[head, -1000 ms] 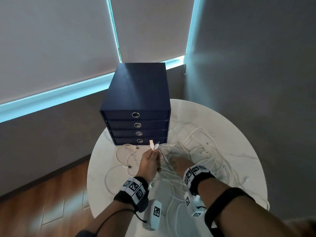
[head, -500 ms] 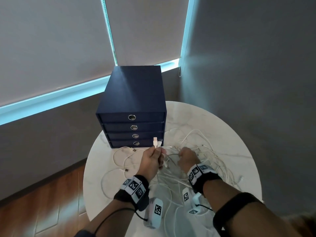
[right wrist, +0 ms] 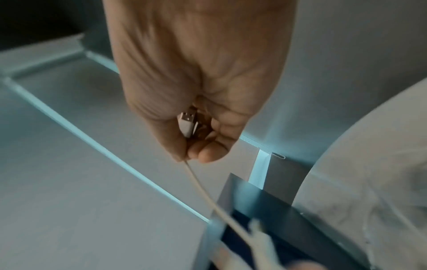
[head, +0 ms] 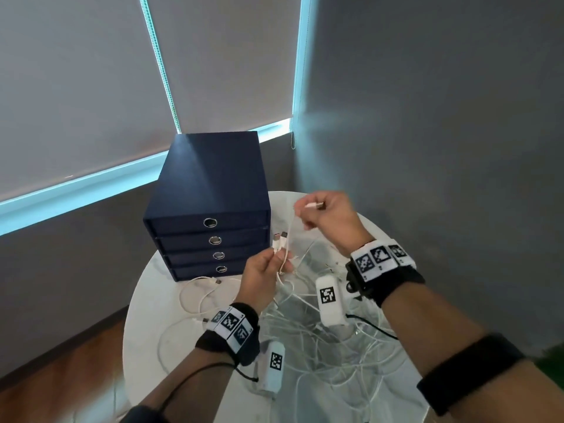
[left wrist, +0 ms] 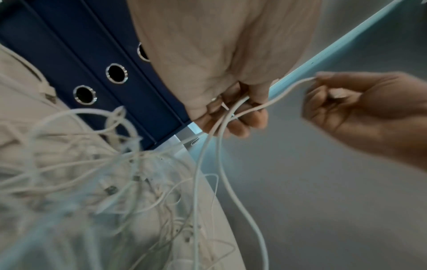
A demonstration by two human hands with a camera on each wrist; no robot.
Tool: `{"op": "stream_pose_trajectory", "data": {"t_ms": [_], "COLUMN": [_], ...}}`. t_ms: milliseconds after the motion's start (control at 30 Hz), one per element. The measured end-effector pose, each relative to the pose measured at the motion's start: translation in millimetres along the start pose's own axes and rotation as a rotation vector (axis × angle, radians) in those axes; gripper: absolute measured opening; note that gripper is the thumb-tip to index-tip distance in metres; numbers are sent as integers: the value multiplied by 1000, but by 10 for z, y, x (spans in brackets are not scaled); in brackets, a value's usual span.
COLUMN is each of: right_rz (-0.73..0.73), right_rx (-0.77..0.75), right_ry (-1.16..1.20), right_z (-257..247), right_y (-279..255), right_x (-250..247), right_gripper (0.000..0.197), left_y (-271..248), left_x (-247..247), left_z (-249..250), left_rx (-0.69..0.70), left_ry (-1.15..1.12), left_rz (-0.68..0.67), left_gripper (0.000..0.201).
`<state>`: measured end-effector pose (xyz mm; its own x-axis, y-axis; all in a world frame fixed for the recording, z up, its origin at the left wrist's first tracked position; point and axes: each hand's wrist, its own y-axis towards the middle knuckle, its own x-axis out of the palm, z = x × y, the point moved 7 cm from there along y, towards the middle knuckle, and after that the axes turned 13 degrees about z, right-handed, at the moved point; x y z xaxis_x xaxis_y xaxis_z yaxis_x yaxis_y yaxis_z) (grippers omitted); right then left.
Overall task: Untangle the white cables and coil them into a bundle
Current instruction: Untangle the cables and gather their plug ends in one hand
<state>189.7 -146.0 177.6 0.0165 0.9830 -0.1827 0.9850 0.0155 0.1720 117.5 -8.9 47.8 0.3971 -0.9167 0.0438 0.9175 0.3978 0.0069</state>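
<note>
Only a start has been made, by the look of it: the left hand [head: 266, 270] has its fingers curled round a few gathered strands, with 2 plug ends [head: 280, 239] sticking up above its fist, while the right hand [head: 328, 215] is raised above the bench, pinching 1 connector [right wrist: 187, 124] between thumb and fingers, the metal tip lying in against the palm. That cable [left wrist: 272, 98] runs from the right hand down into the left hand's grip, so 1 line seems to be getting freed. Nothing is coiled yet — the rest of the white cables [head: 320, 340] lies as a loose tangle spread over the middle and right of the bench, under and between the forearms, and a few looser loops [head: 195, 296] trail off to the left near the edge. Judging from this, nearly all the untangling and the whole of the bundling are left to do

The bench [head: 143, 315] is round, white and marbled, standing in a corner of grey walls. A dark blue drawer box [head: 210, 190] with 4 ring-pull drawers sits at its far side. Behind it are drawn roller blinds [head: 76, 87] with daylight showing at their edges, and a wooden floor [head: 61, 361] shows at the lower left
</note>
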Motion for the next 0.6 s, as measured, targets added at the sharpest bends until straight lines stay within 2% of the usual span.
{"op": "stream_pose_trajectory", "data": {"t_ms": [100,233,300,333,400,433,533,600], "right_rz": [179,458,530,541,466,366,-18,-140], "right_rx": [32,71,60,26,-77,-109,-82,-65], "right_ry": [315,742,789,716,445,295,-73,-208], "right_z": [-207,-402,-408,-398,-345,-278,162,435], "right_y": [140,344,384,379,319,263,4,-210], "right_x": [-237,-692,-841,-877,-811,-690,-198,50], "right_gripper": [27,22,18,18,21,23,28,31], "left_y": [-109,-164,-153,-140,-110,-91,-22,14], "left_x": [-19,-166,-239,-259,-271,-266,-205,-147], "left_z": [-89,-271,-333,-339,-264,-182,140,330], "left_rx": [-18,-62,-77,-93,-135,-150,-152,-125], "left_ry": [46,76,53,29,-36,-67,-138,-162], "left_rz": [-20,5,34,50,78,88,76,57], "left_gripper": [29,27,25,24,23,23,24,24]}}
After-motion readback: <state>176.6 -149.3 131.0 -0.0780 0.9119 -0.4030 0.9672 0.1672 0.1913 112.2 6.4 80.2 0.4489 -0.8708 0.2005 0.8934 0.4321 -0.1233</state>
